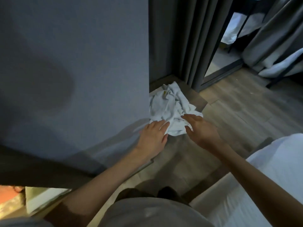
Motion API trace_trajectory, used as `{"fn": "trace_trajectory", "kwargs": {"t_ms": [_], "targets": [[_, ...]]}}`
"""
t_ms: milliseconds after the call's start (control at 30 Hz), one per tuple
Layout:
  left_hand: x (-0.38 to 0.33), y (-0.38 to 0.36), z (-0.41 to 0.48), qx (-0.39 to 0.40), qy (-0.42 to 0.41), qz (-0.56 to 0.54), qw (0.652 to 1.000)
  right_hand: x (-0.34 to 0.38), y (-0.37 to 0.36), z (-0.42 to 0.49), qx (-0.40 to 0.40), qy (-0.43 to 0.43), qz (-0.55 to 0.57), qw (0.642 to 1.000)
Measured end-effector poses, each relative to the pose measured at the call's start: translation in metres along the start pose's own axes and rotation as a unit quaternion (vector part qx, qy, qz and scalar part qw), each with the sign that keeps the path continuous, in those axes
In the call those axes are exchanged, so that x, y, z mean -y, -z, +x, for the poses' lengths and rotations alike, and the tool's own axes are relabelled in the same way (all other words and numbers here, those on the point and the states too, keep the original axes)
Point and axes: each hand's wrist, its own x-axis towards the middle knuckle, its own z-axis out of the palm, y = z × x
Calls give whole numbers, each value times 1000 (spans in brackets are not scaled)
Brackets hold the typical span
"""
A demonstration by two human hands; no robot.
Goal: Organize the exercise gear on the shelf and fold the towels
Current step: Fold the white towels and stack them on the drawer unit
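Now we see left hand (154,136) and right hand (201,128) spread wide at the towel (168,104); wooden floor (237,104) beneath, wall (73,63) left, curtain (193,38) beyond, bed (270,169) right.

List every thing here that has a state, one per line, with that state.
towel: unfolded, crumpled in a heap on the floor by the wall corner
left hand: open, fingers straight, at the towel's near edge
right hand: open, fingers spread, by the towel's near right side, holding nothing
curtain: hanging in folds down to the floor
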Motion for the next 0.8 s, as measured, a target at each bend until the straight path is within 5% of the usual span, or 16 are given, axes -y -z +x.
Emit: {"fn": "trace_trajectory", "kwargs": {"t_ms": [800], "targets": [[34,-98,279,70,270,-80,957,-162,-11,288,111,100,8,989]]}}
